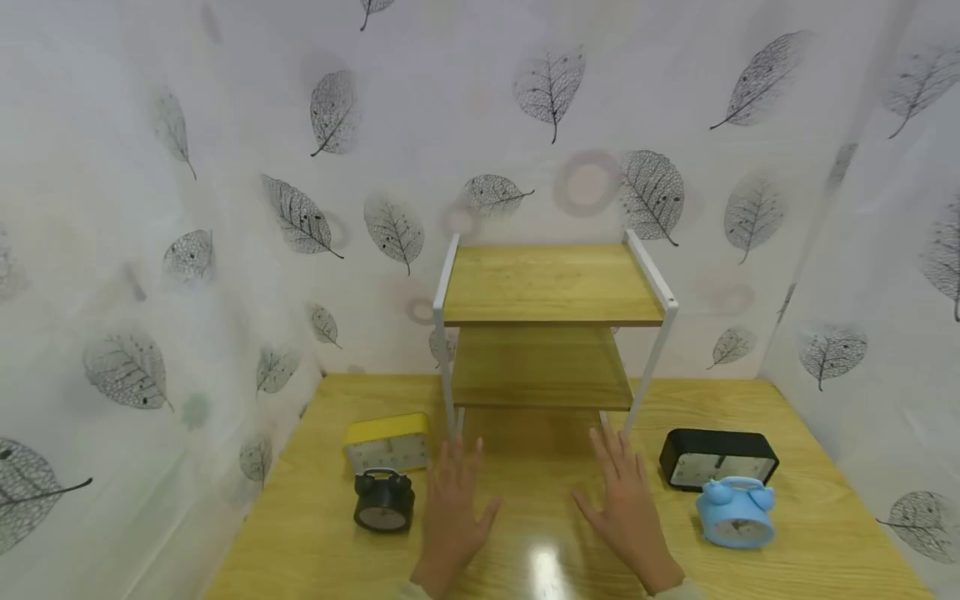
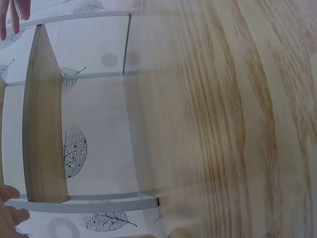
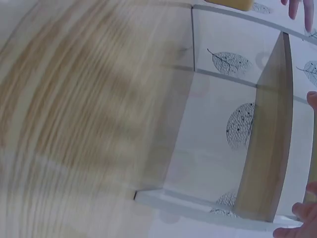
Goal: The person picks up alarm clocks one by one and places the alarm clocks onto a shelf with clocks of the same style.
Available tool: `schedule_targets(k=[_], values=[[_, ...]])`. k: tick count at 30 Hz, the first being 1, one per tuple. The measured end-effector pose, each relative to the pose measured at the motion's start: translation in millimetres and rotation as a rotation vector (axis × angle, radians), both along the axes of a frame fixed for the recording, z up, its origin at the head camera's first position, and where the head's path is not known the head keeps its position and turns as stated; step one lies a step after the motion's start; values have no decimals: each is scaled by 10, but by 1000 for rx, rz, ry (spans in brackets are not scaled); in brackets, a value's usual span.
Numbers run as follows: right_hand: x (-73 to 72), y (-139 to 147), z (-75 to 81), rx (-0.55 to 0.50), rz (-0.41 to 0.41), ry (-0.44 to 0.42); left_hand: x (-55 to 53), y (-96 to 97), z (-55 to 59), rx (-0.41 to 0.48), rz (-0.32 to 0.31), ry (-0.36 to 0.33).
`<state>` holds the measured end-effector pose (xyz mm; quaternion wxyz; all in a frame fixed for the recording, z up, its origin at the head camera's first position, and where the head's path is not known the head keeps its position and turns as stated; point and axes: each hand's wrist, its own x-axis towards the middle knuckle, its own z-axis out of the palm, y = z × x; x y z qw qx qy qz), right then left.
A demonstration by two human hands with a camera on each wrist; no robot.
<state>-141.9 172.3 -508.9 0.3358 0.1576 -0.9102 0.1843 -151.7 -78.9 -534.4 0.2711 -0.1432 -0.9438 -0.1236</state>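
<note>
1. Rack: two tiers, wood boards, white side frames; stands upright on the counter, straight ahead of me.
2. My left hand: at the near left of the rack, fingers straight and slightly spread, thumb out to the side, holding nothing.
3. My right hand: at the near right of the rack, fingers extended, thumb apart, also holding nothing. Can't tell if either hand touches the rack or the counter.
4. Yellow clock: left of the rack, a bit nearer me, set at a slight angle.
5. Black twin-bell clock: left of the rack, nearer me than the yellow one.
6. Black box clock: right of the rack, a bit nearer me.
7. Blue twin-bell clock: right of the rack, just before the black box one.
8. Leaf-print wall covering: behind the rack.
</note>
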Motion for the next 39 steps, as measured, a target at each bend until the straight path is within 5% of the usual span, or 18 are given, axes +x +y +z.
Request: schedule_targets(k=[9,16,24,29,39], values=[[21,183,87,-35,19,63,-45,-143,118,54,-33,128],[95,404,112,-57,-8,61,-205,-197,321,296,-134,183],[99,631,143,-45,-47,46,-552,-279,769,727,-203,-64],[110,753,156,-42,-60,29,-727,-294,905,842,-181,-121],[168,1151,231,25,-84,55,-951,-236,982,971,-275,-325]])
